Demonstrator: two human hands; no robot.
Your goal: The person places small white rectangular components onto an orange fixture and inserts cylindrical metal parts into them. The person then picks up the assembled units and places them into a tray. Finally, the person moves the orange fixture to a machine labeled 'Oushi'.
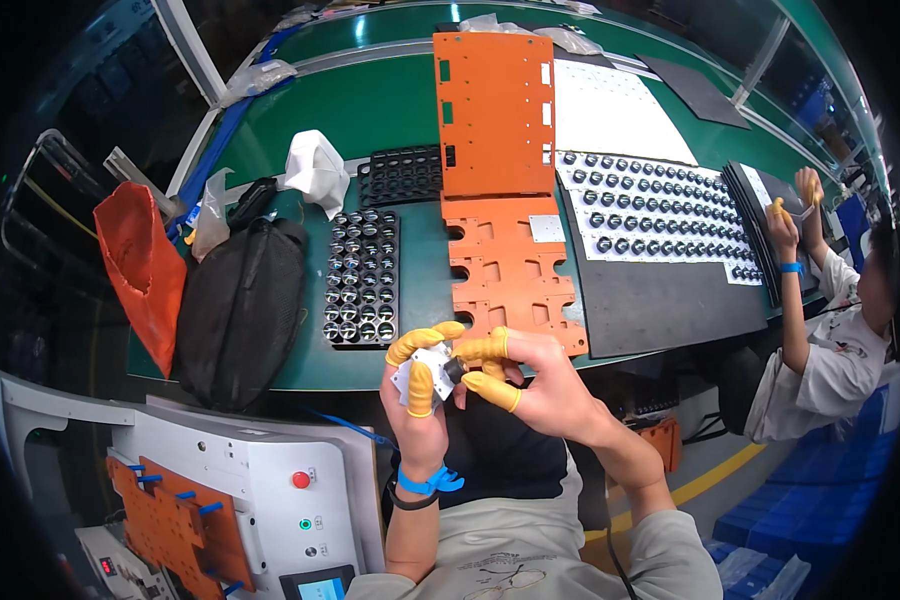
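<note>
My left hand [416, 408], in yellow finger cots, grips a small white plate [436, 384] above the table's front edge. Against the plate sits a short black cylindrical part [454, 371]; whether it is fixed to it I cannot tell. My right hand [542, 388], also in yellow finger cots, has thumb and forefinger closed round that black part. Just beyond my hands lies an orange fixture [500, 265] with cut-outs, its orange lid [495, 115] standing open behind. One white plate [546, 229] rests on the fixture's upper right.
Left of the fixture stands a black tray [398, 280] of shiny round parts, with another black tray [375, 182] behind. Rows of black parts on white plates [642, 187] cover a dark mat [660, 310]. A black bag [240, 320] and a machine [280, 465] are left. A co-worker's hand [782, 226] is right.
</note>
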